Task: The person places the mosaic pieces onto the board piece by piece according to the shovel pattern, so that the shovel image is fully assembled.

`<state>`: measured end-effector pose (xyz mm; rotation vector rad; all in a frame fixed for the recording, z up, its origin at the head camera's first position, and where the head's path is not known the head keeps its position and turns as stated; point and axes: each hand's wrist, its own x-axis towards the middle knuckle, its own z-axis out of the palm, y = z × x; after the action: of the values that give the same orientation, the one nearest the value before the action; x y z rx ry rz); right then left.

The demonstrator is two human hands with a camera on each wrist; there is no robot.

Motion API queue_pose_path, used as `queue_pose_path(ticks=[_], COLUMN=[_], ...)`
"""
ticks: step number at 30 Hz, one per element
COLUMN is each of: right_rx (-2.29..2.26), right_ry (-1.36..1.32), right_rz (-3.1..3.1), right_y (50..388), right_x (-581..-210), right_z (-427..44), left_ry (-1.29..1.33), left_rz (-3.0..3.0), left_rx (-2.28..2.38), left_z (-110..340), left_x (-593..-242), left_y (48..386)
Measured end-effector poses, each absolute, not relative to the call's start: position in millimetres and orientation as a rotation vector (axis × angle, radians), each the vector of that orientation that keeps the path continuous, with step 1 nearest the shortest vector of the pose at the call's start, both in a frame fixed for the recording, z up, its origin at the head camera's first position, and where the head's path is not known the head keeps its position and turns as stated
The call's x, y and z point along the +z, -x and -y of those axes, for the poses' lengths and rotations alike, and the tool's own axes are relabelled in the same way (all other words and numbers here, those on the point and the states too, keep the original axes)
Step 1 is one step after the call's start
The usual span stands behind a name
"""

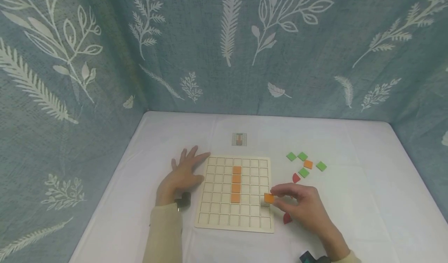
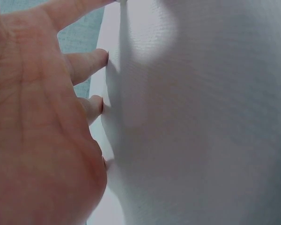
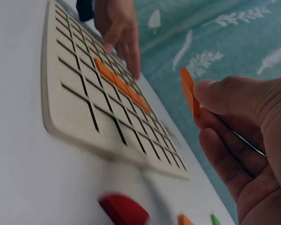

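Note:
A pale wooden grid board (image 1: pixel 213 208) lies on the white table, with a column of several orange square tiles (image 1: pixel 236 187) set in its cells. My right hand (image 1: pixel 302 204) pinches one more orange square tile (image 3: pixel 189 91) between thumb and fingers, held above the board's right edge. In the right wrist view that tile is tilted and clear of the board. My left hand (image 1: pixel 182 175) rests with spread fingers at the board's left edge, its thumb and index fingertip touching the rim. The left wrist view shows its open palm (image 2: pixel 42 122) over the tablecloth.
Right of the board lie several green square tiles (image 1: pixel 303 172), an orange tile (image 1: pixel 308 164) and red quarter-round pieces (image 1: pixel 296 178), one partly under my right hand. A small printed pattern card (image 1: pixel 239 139) lies behind the board. A patterned blue-green curtain (image 1: pixel 210 92) surrounds the table.

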<state>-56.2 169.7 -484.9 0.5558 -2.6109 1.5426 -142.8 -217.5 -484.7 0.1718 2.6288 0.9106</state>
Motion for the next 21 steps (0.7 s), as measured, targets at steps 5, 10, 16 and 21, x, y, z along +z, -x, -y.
queue_pose_path(ticks=[5, 10, 16, 21], right_rx=[1.613, 1.503, 1.523, 1.5], right_ry=[-0.616, -0.73, -0.768, -0.812], right_rz=[2.599, 2.568, 2.556, 2.524], right_y=[57.4, 60.8, 63.5, 65.0], right_x=[-486.9, -489.9, -490.3, -492.1], right_z=[-153.0, -140.6, -129.3, -122.3], left_ry=[-0.174, -0.164, -0.17, -0.17], left_rz=[-2.627, -2.622, -2.626, -2.626], left_rx=[0.906, 0.913, 0.914, 0.911], left_z=[218.4, 218.3, 218.7, 218.6], left_x=[-485.4, -484.6, -485.1, -485.6], left_y=[143.4, 143.3, 143.4, 144.0])
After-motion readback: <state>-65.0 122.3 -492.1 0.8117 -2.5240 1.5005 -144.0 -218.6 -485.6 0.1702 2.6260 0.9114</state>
